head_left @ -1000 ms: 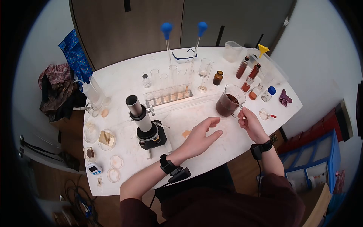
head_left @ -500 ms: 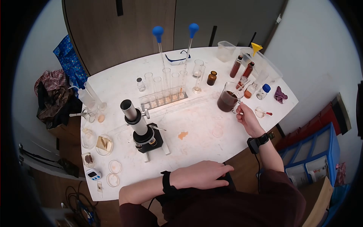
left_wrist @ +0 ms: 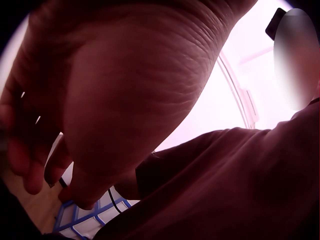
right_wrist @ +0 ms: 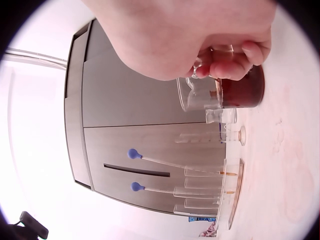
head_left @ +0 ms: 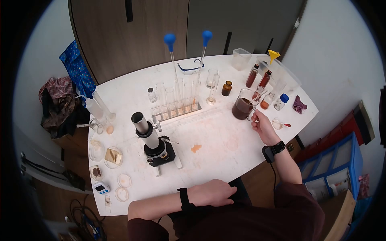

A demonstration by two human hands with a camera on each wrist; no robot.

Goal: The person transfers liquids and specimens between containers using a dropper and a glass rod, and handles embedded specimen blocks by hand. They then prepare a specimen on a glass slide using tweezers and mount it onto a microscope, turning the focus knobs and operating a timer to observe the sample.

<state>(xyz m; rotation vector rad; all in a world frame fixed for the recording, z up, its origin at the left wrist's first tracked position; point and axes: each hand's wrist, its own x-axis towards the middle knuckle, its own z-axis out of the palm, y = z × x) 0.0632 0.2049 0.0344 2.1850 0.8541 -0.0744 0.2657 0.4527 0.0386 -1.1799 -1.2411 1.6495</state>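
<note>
Head view shows us the handled glass beaker (head_left: 242,108) of dark liquid upright on the right side of the table (head_left: 217,148), our right hand (head_left: 262,127) curled round its handle, likely to steady its weight. Our left hand (head_left: 211,193) hangs empty, fingers loosely bent, by the near edge. Red-brown bottles (head_left: 252,77) crowd behind; leftward, the test-tube rack (head_left: 177,115), blue-bulbed pipettes (head_left: 207,37) and microscope (head_left: 151,140) would obstruct us.

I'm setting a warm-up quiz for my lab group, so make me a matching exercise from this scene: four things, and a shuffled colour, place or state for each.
Things:
1. Glass jug
2. Funnel
3. Microscope
4. Safety glasses

Descriptions:
A. Black and silver
B. Blue-trimmed, near the far edge of the table
C. Gripped at its handle by the right hand
D. Yellow

Pairs: 1-C, 2-D, 3-A, 4-B
</note>
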